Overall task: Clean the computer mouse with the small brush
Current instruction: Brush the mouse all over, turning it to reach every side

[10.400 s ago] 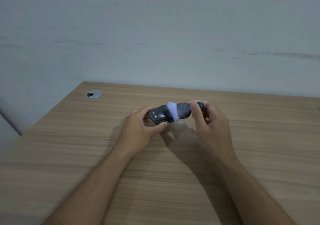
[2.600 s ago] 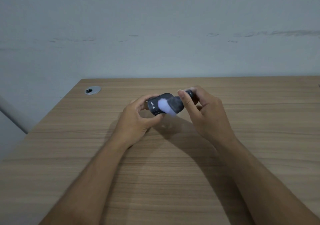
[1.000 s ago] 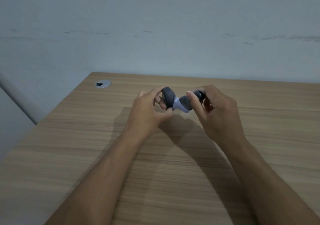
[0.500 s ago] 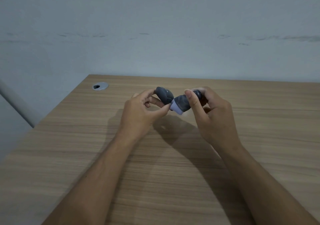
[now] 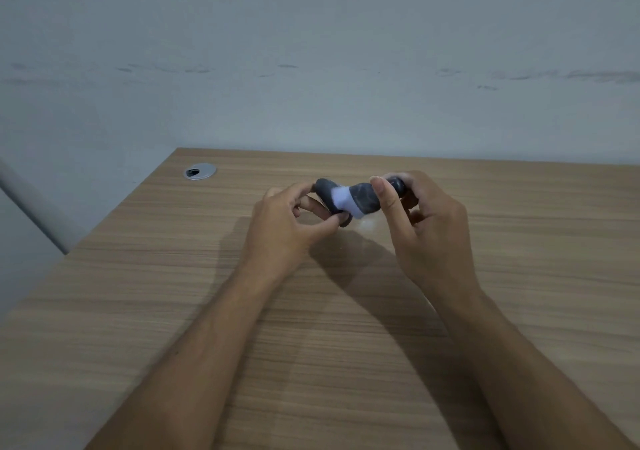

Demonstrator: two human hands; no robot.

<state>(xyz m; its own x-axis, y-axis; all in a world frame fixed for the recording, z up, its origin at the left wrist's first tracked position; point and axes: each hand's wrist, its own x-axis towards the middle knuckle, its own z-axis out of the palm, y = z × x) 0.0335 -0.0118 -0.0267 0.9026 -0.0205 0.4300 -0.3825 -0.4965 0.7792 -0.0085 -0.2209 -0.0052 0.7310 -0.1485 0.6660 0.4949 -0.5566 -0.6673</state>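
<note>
A dark grey computer mouse [image 5: 325, 190] is held above the wooden table [image 5: 346, 311] in my left hand [image 5: 287, 224], pinched between thumb and fingers and turned on edge. My right hand [image 5: 426, 228] grips a small brush [image 5: 360, 198] with a dark bristle head tipped in pale lilac and a black handle. The pale bristle tips press against the mouse's right side. My fingers hide most of the mouse's lower part and the brush handle.
A round silver cable grommet [image 5: 200, 171] sits in the table's far left corner. The table's left edge [image 5: 114, 214] runs diagonally beside a grey wall. A pale wall stands right behind the table's far edge.
Since a second ago the brush tips have stayed on the mouse and shifted slightly over it. Earlier, the mouse was turned from logo-up to edge-on in my left hand.
</note>
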